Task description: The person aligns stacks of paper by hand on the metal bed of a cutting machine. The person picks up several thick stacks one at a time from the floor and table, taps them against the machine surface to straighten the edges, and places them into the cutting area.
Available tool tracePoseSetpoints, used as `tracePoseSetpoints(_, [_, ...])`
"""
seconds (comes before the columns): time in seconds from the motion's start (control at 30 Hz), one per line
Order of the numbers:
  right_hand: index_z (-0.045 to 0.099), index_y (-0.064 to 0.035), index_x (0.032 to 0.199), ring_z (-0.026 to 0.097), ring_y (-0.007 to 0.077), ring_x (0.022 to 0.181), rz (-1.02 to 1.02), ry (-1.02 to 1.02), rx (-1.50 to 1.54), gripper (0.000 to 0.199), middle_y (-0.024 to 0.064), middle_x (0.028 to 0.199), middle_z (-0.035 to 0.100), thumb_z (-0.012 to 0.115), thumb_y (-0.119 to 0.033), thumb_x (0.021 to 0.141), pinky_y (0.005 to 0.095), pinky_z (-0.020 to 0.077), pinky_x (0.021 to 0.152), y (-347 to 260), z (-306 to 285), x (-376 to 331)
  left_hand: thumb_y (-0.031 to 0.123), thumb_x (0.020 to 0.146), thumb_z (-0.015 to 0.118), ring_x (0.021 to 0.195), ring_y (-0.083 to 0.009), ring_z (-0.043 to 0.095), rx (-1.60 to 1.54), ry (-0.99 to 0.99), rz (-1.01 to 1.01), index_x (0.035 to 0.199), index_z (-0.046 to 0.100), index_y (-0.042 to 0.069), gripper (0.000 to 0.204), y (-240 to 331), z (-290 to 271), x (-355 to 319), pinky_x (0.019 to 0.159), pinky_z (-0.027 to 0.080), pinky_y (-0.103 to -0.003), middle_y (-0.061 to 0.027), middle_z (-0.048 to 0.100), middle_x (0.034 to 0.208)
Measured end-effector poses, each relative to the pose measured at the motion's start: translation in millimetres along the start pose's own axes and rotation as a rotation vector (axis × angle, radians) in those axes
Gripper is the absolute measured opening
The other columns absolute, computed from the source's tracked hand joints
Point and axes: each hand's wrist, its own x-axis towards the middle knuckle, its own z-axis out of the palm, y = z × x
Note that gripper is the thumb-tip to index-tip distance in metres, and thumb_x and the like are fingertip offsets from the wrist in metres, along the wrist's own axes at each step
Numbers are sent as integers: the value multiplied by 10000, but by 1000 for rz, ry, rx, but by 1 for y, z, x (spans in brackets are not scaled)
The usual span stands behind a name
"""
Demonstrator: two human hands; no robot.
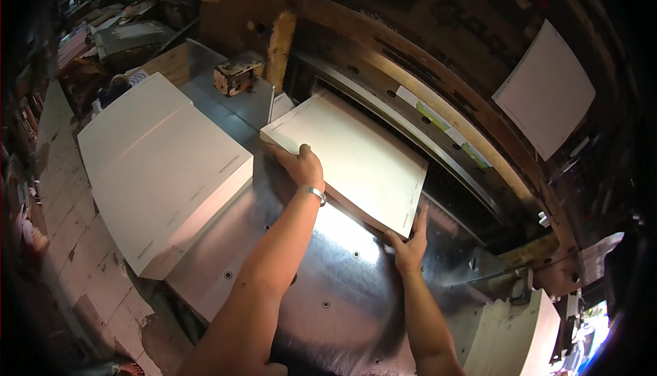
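A thick stack of white paper sheets (356, 153) lies on the shiny metal table (342, 273) of a large paper-cutting machine, its far end under the machine's clamp. My left hand (298, 165), with a metal bracelet on the wrist, presses against the stack's near left edge. My right hand (408, 242) grips the stack's near right corner, thumb on top. Both forearms come in from the lower edge.
A larger pile of white sheets (164, 170) sits on the table's left side. A small metal block (236, 76) stands at the back left. Another white sheet (547, 88) hangs on the machine at upper right. More paper stacks (520, 335) stand at lower right.
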Motion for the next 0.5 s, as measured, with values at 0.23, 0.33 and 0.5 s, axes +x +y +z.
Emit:
tracePoseSetpoints(0.23, [128, -44, 1511, 562, 247, 1165, -88, -7, -91, 1082, 204, 1312, 551, 808, -33, 669, 323, 414, 1005, -1, -1, -2, 79, 796, 532, 1436, -330, 153, -103, -30, -51, 1477, -47, -60, 904, 15, -9, -8, 1172, 137, -360, -265, 51, 1548])
tracePoseSetpoints(0.33, [137, -53, 1509, 566, 262, 1164, -119, 32, -78, 1085, 206, 1297, 563, 817, -49, 663, 325, 417, 1003, -1, -3, -2, 106, 802, 556, 1379, -306, 257, -119, -23, -87, 1475, 15, -35, 875, 19, -16, -20, 1139, 197, -356, -227, 167, 1509])
tracePoseSetpoints(0.5, [150, -61, 1507, 573, 274, 1152, -157, 56, -49, 1101, 207, 1275, 578, 832, -50, 643, 327, 422, 993, 1, -4, -4, 184, 817, 574, 904, -178, 398, -267, -302, -397, 936, 389, 40, 263, 13, -42, -76, 867, 347, -312, -88, 424, 968])
